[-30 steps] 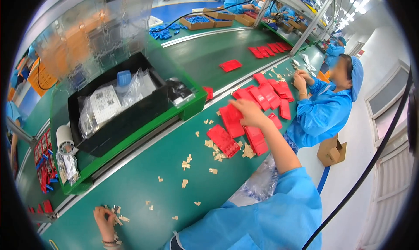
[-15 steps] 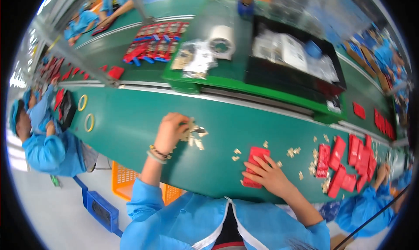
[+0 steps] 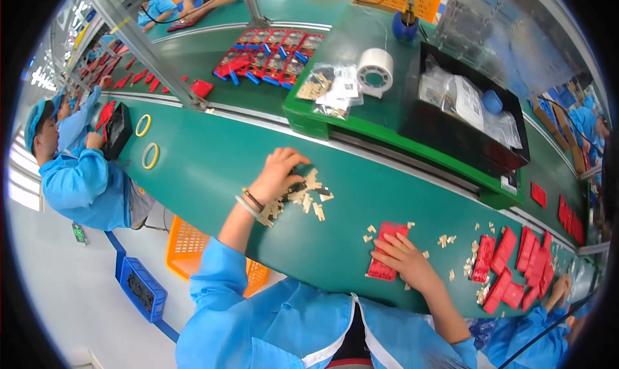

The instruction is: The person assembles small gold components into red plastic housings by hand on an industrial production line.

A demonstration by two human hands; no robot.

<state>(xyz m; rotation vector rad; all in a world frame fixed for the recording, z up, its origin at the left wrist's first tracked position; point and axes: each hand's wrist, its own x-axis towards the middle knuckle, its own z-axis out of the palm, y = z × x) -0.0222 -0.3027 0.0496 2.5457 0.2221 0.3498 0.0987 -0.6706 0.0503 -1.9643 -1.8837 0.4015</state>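
My left hand (image 3: pixel 281 173) hovers by a pile of small cream-coloured pieces (image 3: pixel 311 199), its thumb and fingers curved and apart. A few dark bits lie among these pieces, and part of the pile is hidden under the hand. My right hand (image 3: pixel 406 261) lies with fingers stretched over a flat red rectangular plastic part (image 3: pixel 387 271), covering its right side. That part rests on the green tabletop (image 3: pixel 213 153), with loose cream pieces scattered around it.
Several red plastic parts (image 3: pixel 506 250) lie at the right, beside more cream pieces. Behind stands a green-edged platform (image 3: pixel 371 148) carrying a white roll (image 3: pixel 374 72), bags and a black bin (image 3: pixel 464 146). Two yellow rings (image 3: pixel 150 155) lie left. Co-workers sit at both sides; an orange crate (image 3: pixel 187 243) is below.
The view has shifted, so the scene sits differently. My left hand's thumb and fingers have spread apart over the pile. My right hand stays on the red part.
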